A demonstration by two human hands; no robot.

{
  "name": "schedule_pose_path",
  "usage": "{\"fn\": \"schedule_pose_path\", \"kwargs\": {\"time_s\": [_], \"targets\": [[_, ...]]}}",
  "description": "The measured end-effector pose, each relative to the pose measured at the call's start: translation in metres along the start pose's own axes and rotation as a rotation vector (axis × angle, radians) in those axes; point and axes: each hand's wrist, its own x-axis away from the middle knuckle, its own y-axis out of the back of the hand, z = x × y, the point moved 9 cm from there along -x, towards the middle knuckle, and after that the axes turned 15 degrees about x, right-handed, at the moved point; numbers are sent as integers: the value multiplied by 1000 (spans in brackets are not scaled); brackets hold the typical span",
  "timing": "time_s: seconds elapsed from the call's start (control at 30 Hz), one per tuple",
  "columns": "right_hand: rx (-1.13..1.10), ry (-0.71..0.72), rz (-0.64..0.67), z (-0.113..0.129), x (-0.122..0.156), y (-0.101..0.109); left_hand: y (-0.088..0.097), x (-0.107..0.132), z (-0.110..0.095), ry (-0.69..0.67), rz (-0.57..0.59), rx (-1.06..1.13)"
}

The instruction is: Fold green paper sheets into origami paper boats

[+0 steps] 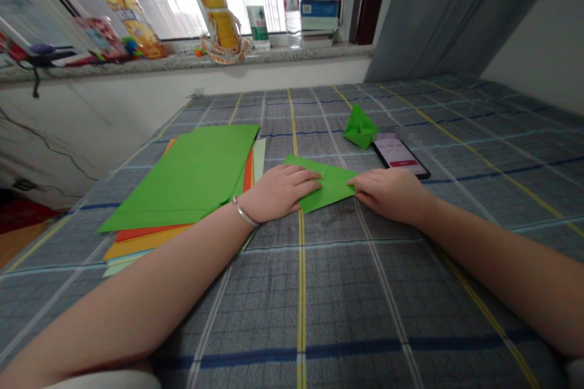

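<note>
We see our two forearms bare, with no sleeves. On our left hand [278,194] a slim silver bangle [244,214] circles the wrist, just behind the hand. Our right hand [392,193] wears no ring, watch or band.

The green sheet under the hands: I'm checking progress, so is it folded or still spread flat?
Folded. The green sheet shows a crease line and layered edges, pressed flat by the left hand and right hand.

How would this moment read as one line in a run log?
left hand: flat on folded green paper sheet | right hand: pressing its right edge | surface: plaid bedsheet
</note>
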Motion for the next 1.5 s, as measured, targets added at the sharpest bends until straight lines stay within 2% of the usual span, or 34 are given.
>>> {"fn": "schedule_pose_path", "kwargs": {"time_s": [0.13,0.27,0.4,0.63,0.8,1.0,1.17,1.27,1.43,1.5], "targets": [[-6,22,40,1,-1,-5,-7,4,32,288,-14,135],[-37,-18,86,-4,-2,-9,-11,11,51,417,-63,196],[-82,-134,81,-13,-2,-10,-10,14,60,458,-122,236],[-248,-467,41,-43,8,-14,0,17,72,563,-232,352],[-516,-571,-83,-55,11,-16,14,24,71,625,-413,474],[-897,-683,-229,-66,12,-29,24,26,65,591,-568,662],[-941,-699,-244,-66,12,-34,18,28,68,610,-647,804],[-931,-685,-214,-65,12,-34,9,29,71,628,-636,898],[-732,-579,-97,-57,9,-34,-9,29,74,728,-422,874],[-675,-537,-72,-54,7,-34,-11,29,74,727,-382,821]]}}
